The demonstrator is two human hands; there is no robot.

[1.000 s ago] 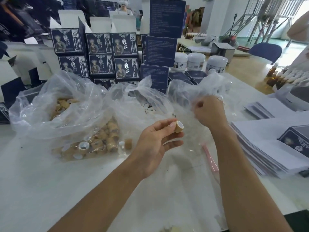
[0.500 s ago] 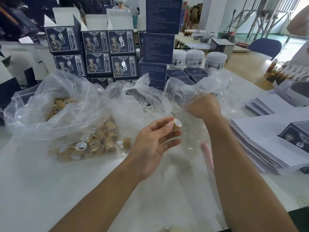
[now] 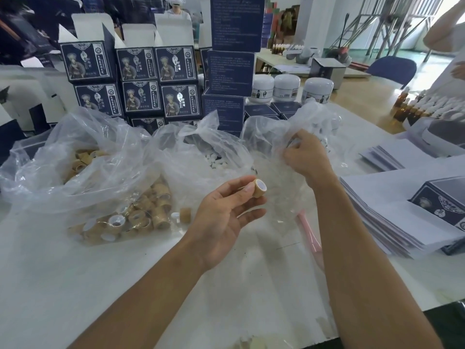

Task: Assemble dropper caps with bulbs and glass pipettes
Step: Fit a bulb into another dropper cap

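A small tan cylindrical dropper cap [image 3: 259, 188] is pinched in the left hand [image 3: 221, 217] fingertips above the white worktop [image 3: 75, 285]. The right hand [image 3: 305, 157] fingers are curled inside a clear plastic bag [image 3: 281, 137]. No bulb or pipette appears fitted yet.

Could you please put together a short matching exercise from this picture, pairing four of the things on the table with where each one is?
Things:
1. tan cap
2. bag of tan caps
3. white jars
4. stack of white sheets

Places:
A. at the back of the table, beside the blue boxes
B. on the right side of the table
C. pinched in the left hand
D. on the left side of the table

Pairs: 1-C, 2-D, 3-A, 4-B
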